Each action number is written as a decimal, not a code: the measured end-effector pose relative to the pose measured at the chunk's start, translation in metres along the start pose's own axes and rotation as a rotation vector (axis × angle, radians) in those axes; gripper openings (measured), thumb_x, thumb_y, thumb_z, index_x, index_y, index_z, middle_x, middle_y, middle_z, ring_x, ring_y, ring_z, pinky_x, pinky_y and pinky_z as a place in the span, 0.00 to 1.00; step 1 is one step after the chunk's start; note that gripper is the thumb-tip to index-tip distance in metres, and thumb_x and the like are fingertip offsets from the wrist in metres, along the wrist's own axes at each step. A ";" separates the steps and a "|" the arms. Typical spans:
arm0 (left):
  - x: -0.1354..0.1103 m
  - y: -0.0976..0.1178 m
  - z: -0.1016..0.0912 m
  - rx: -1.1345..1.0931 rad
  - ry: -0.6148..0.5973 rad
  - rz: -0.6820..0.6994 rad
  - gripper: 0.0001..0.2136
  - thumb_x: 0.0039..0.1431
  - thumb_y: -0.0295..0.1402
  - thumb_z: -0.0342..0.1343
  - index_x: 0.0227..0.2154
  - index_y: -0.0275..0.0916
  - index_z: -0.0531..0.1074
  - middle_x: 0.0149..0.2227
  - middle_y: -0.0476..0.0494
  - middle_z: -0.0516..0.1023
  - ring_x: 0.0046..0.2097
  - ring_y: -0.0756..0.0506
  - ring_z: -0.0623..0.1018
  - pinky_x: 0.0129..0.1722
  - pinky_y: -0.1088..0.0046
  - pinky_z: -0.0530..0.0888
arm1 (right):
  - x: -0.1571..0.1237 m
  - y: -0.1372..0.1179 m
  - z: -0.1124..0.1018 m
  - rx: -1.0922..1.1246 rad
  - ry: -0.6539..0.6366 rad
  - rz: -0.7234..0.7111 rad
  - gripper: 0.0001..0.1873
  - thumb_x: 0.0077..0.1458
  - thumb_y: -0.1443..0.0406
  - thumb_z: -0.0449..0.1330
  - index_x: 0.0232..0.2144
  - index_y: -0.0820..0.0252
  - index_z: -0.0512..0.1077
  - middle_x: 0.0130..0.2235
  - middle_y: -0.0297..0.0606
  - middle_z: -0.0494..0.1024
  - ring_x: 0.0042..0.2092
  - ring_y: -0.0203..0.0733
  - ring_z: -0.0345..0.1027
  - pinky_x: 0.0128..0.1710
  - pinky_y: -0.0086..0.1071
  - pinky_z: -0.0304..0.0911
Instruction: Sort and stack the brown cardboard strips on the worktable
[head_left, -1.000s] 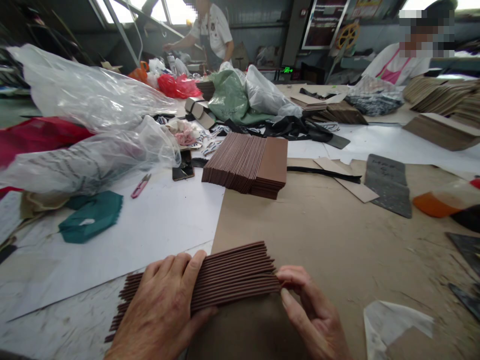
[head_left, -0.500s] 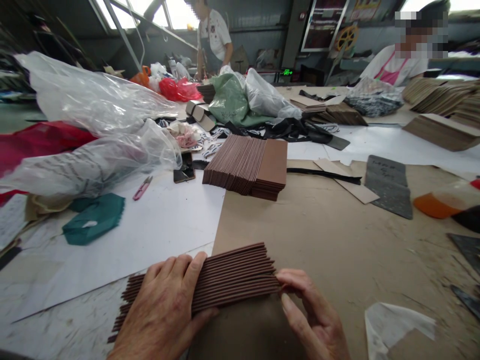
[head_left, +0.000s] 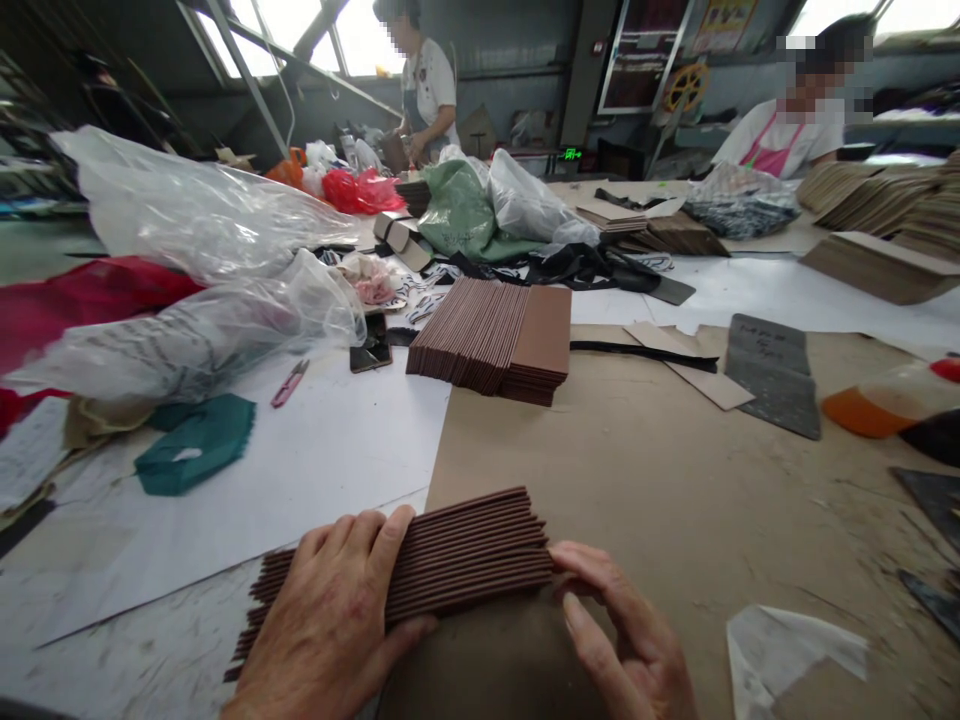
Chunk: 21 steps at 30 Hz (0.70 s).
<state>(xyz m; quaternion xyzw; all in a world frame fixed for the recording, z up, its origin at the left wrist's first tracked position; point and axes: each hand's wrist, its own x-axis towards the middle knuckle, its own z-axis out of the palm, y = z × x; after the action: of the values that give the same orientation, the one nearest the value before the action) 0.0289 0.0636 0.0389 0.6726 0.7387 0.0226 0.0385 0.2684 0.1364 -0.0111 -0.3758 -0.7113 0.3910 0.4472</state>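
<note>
A row of thin brown folded strips point(head_left: 472, 555), edges up, lies at the near edge of the table. My left hand point(head_left: 337, 600) is wrapped over its left part, fingers on the far side and thumb on the near side. At the row's right end is my right hand point(head_left: 630, 625), its index fingertip against the strip ends. The right thumb stands a little apart from the index finger, and I see nothing between them. Farther off sits a larger stack of brown folded pieces point(head_left: 544, 335), leaning left, with flat ones at its right side.
Pink thread snips point(head_left: 289, 384) and a teal cloth scrap point(head_left: 217, 455) lie left. Clear plastic bags point(head_left: 202, 210) heap up behind. On the right are a grey template point(head_left: 776, 370), a bottle of orange liquid point(head_left: 862, 410) and a white scrap point(head_left: 787, 640). Two people point(head_left: 431, 95) work beyond.
The right thumb and index finger have parted slightly at the row's end. My left hand keeps its hold. The view has tilted a little.
</note>
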 end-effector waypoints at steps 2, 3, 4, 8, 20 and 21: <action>0.001 0.003 -0.001 -0.003 0.002 -0.018 0.31 0.47 0.40 0.62 0.54 0.39 0.60 0.46 0.38 0.71 0.47 0.36 0.70 0.47 0.56 0.64 | -0.002 0.000 0.002 0.002 0.014 0.002 0.14 0.58 0.66 0.55 0.46 0.53 0.72 0.46 0.39 0.74 0.46 0.42 0.69 0.43 0.28 0.68; 0.001 0.005 -0.002 -0.002 0.007 -0.034 0.31 0.46 0.39 0.63 0.53 0.39 0.61 0.46 0.38 0.71 0.46 0.36 0.70 0.47 0.56 0.64 | -0.003 0.000 0.002 0.003 0.017 0.000 0.14 0.58 0.66 0.55 0.47 0.54 0.72 0.46 0.39 0.74 0.46 0.43 0.69 0.43 0.28 0.69; 0.002 0.007 -0.003 -0.001 0.012 -0.051 0.31 0.45 0.38 0.63 0.53 0.38 0.62 0.45 0.38 0.71 0.46 0.36 0.70 0.48 0.56 0.63 | -0.004 0.000 0.003 0.001 0.015 -0.005 0.15 0.58 0.67 0.55 0.47 0.54 0.71 0.47 0.39 0.74 0.46 0.43 0.69 0.43 0.29 0.69; 0.005 0.013 -0.009 -0.021 -0.023 -0.085 0.30 0.45 0.37 0.63 0.52 0.37 0.64 0.45 0.37 0.72 0.47 0.36 0.70 0.49 0.56 0.63 | -0.003 0.001 0.001 -0.042 -0.008 -0.063 0.17 0.58 0.68 0.54 0.50 0.51 0.68 0.48 0.38 0.73 0.44 0.41 0.70 0.42 0.27 0.68; 0.006 0.018 -0.017 -0.040 -0.078 -0.120 0.30 0.45 0.37 0.62 0.53 0.36 0.64 0.46 0.37 0.71 0.47 0.36 0.69 0.49 0.55 0.63 | -0.002 0.002 -0.001 -0.124 -0.066 -0.191 0.19 0.59 0.70 0.52 0.52 0.54 0.63 0.47 0.40 0.69 0.40 0.37 0.69 0.42 0.25 0.68; 0.006 0.019 -0.017 -0.037 -0.078 -0.121 0.29 0.45 0.36 0.62 0.53 0.36 0.64 0.46 0.37 0.71 0.47 0.36 0.69 0.49 0.55 0.63 | -0.002 0.002 -0.001 -0.122 -0.067 -0.189 0.19 0.59 0.70 0.52 0.52 0.54 0.63 0.47 0.40 0.70 0.40 0.37 0.69 0.41 0.25 0.68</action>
<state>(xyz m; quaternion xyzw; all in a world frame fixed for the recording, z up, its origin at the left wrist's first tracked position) 0.0453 0.0713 0.0575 0.6261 0.7755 0.0077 0.0813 0.2701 0.1353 -0.0135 -0.3201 -0.7805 0.3153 0.4346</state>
